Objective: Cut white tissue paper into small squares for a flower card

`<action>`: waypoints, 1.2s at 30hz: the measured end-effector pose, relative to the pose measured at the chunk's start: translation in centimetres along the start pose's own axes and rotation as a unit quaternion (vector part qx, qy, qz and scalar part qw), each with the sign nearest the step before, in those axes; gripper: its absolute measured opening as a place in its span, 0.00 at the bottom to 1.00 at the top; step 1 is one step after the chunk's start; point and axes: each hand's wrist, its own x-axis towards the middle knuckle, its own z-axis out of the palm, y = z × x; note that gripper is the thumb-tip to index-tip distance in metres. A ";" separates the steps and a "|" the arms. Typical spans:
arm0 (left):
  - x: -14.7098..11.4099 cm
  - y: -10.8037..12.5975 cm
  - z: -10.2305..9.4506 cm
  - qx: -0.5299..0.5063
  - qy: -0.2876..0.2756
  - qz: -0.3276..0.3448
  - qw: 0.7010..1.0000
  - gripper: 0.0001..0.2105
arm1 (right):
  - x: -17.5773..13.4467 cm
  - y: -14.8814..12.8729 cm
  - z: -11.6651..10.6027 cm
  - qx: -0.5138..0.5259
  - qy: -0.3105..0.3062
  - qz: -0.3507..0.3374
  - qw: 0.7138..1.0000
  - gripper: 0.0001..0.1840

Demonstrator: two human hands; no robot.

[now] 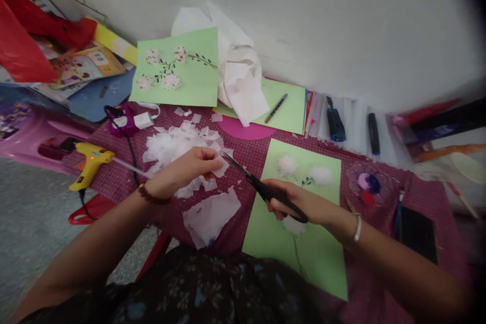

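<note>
Between the fingertips of my left hand [201, 166] is a small piece of white tissue paper [220, 166]. My right hand [290, 200] grips black-handled scissors [261, 187], their blades pointing left, close to that paper. Beneath and behind my left hand lies a heap of cut white paper pieces [178, 143]. A larger torn white sheet [211, 216] rests nearer my body. Under my right hand is a green sheet [322, 258] with fluffy white paper flowers [287, 165] and a painted stem; my hand hides part of it.
A yellow glue gun [91, 164] with a cord sits at the left table edge. A green picture with red-dotted flowers [170, 81] leans at the back beside crumpled white paper [243, 76]. A pen [276, 108], a stapler [336, 121] and a paint palette [367, 182] lie further right.
</note>
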 end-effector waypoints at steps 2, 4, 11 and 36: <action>-0.2 -0.1 -1.4 0.109 0.050 0.024 0.992 0.11 | -0.1 0.2 -0.3 -0.015 -0.002 -0.008 1.000 0.32; -0.4 -0.3 -2.6 0.233 0.156 0.068 0.957 0.09 | -0.1 0.4 -0.5 -0.028 0.004 -0.011 1.000 0.31; -0.8 -0.2 -1.4 0.042 0.055 0.137 0.988 0.28 | -0.2 -0.2 -0.5 -0.034 -0.023 -0.036 0.998 0.29; -6.1 -5.1 -19.7 -0.107 0.442 0.065 0.888 0.03 | -3.2 2.2 -0.9 0.007 0.115 0.029 0.993 0.26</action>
